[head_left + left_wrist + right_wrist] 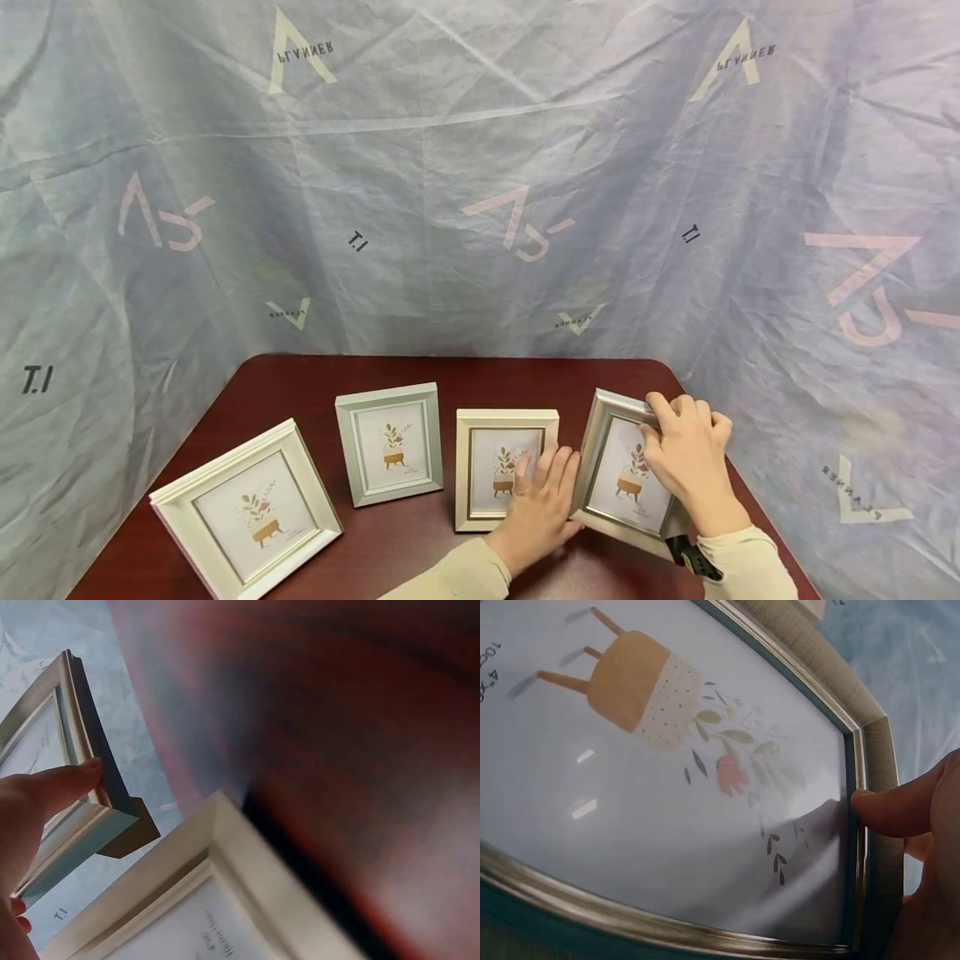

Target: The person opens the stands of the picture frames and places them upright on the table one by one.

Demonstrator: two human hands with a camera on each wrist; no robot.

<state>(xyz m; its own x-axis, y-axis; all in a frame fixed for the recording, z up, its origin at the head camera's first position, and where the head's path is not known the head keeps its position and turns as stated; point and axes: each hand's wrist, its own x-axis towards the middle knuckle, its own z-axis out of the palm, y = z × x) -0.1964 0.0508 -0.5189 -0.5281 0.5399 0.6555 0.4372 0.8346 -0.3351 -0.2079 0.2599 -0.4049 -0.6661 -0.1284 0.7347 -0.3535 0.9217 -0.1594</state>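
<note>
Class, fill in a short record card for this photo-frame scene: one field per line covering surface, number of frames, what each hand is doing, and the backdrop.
Surface: dark red-brown table
Frames: four standing in a row, each with a potted-plant print
Held frame: silver frame, rightmost, turned at an angle
Right hand: grips the silver frame's top right corner
Left hand: fingers straight, touching the silver frame's left edge, in front of the cream frame
Other frames: grey-green frame; white frame, far left
Backdrop: crumpled grey printed sheet

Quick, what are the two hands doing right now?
Left hand: open, straight fingers touching the left edge of the rightmost silver picture frame.
Right hand: gripping that frame's top right corner.
</note>
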